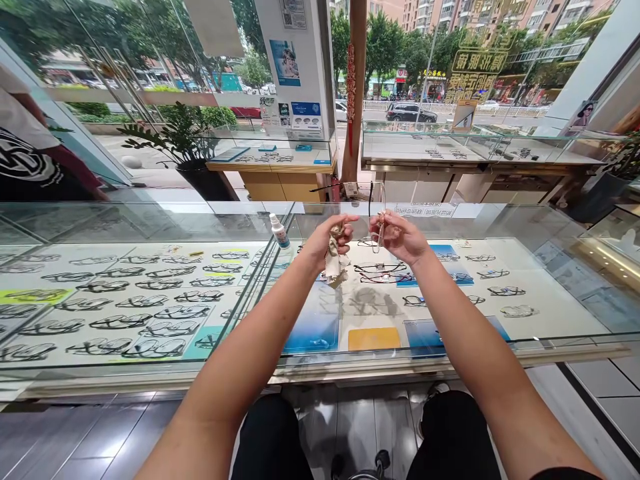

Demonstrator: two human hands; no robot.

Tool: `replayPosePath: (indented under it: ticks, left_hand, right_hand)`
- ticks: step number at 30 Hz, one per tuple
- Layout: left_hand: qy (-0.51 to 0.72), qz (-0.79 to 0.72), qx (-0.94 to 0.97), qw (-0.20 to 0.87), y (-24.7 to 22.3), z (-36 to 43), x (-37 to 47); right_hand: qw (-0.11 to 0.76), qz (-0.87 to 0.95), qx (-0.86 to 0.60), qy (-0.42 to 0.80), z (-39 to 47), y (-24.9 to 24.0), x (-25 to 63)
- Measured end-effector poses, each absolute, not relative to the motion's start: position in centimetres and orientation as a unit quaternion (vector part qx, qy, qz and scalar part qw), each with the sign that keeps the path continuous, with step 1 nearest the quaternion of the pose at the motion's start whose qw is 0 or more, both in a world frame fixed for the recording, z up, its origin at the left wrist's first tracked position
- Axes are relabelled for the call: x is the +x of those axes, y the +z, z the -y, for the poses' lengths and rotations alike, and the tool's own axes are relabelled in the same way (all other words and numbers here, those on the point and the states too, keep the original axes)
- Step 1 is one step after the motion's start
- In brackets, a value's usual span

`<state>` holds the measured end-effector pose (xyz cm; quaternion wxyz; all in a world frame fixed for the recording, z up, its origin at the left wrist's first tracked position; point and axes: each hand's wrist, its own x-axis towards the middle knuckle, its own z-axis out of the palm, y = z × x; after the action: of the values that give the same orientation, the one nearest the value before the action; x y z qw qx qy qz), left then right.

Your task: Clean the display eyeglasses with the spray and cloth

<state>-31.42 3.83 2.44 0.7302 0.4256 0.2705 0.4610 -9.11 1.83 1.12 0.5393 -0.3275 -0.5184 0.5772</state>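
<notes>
Above the glass counter, my left hand (331,241) is closed around a crumpled beige cloth (337,268), whose end hangs below the fingers. My right hand (403,237) pinches a pair of eyeglasses (379,230) by the frame, holding it upright with a dark temple arm pointing up. A small gap separates the two hands. On the counter top, to the left of my left hand, stands a small white spray bottle (279,231). Beneath the glass, under my hands, several eyeglass frames (383,272) lie in rows.
The long glass display counter (320,363) runs across in front of me. Inside it are many frames on the left, a yellow card (374,339) and blue trays (313,331). Further back are a potted plant (193,143), more showcases (480,143) and a person (35,143) at far left.
</notes>
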Motion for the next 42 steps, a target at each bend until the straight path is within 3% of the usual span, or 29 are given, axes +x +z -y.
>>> replayPosePath:
  ticks: [23,34,42]
  left_hand:
    - [0.496,-0.349,0.522,0.600,1.3,-3.4,-30.3]
    - [0.542,-0.403,0.479,0.561,1.3,-3.8,-30.3]
    - [0.533,-0.453,0.437,0.565,1.2,-4.1,-30.5]
  right_hand:
    - [0.514,0.519,-0.285,0.620,-1.8,0.7,-10.1]
    - [0.586,0.441,-0.183,0.655,-3.3,-0.6,-9.3]
    - [0.629,0.382,-0.193,0.649,-3.7,-0.7,-8.8]
